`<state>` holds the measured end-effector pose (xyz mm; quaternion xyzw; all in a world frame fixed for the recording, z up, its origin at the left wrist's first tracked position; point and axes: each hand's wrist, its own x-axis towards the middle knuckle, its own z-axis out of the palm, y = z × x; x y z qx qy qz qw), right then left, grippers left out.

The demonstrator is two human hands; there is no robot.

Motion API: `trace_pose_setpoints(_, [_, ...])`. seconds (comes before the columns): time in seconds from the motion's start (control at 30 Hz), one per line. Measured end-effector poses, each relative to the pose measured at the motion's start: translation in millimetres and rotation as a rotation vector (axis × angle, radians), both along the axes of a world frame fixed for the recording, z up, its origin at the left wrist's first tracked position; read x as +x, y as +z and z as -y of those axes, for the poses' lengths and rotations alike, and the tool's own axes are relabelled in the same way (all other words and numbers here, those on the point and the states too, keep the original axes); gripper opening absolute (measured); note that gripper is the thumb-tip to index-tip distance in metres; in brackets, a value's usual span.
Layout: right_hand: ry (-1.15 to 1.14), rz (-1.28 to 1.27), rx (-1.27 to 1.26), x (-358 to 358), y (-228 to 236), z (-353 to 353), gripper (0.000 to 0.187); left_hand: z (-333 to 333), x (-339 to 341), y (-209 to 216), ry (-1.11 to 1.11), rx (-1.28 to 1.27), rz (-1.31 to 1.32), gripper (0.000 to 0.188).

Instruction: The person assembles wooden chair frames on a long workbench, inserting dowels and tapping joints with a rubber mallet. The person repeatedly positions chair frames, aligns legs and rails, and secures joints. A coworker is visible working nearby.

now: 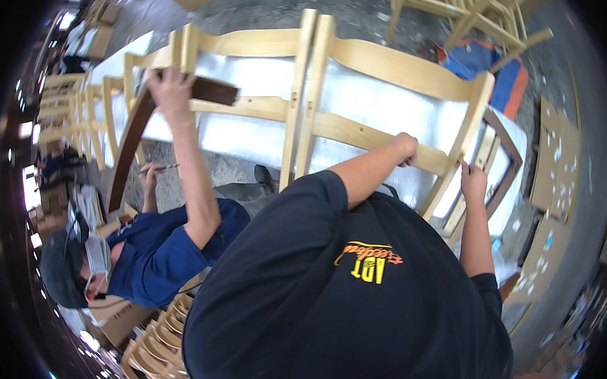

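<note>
A pale wooden chair-back frame (pixel 396 65), with a curved top rail and a lower crossbar (pixel 348 130), lies in front of me on a table covered in shiny film. My left hand (pixel 405 149) is closed in a fist at the crossbar's right part; its fingers are mostly turned away, so what it grips is hidden. Beside the lower end of the right post (pixel 473 120) is my right hand (pixel 474 180), fingers curled and thumb up near the wood. Anything in it is too small to name.
At left, a masked co-worker (pixel 163 236) holds a dark brown curved wooden frame (pixel 135 136) and a thin stick-like tool (pixel 160 168). More pale frames (pixel 246 43) line the table leftward. A dark angled frame (pixel 512 153) lies at right, near floor cardboard (pixel 556 158). Pale chairs (pixel 438 4) stand behind.
</note>
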<state>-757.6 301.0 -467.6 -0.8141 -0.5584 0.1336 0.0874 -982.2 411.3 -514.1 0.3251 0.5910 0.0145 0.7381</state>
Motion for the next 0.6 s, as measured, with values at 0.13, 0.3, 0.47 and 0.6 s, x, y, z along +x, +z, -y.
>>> trace_pose_setpoints(0.13, [-0.049, -0.046, -0.163, -5.2, -4.6, -15.7, 0.048, -10.3, -8.5, -3.3, 0.037, -0.163, 0.098, 0.034])
trace_pose_setpoints(0.3, [0.001, -0.069, -0.039, -16.8, 4.1, -5.9, 0.039, -14.5, -2.0, 1.6, -0.269, 0.112, -0.175, 0.019])
trace_pose_setpoints(0.47, [-0.070, 0.016, -0.083, -19.7, 7.7, -10.1, 0.042, -16.7, 5.2, 34.0, -0.612, 0.577, -0.478, 0.026])
trace_pose_setpoints(0.6, [-0.047, -0.008, -0.066, -26.2, 12.8, -8.8, 0.035, -17.0, 4.5, 63.9, -0.857, 0.632, -0.508, 0.027])
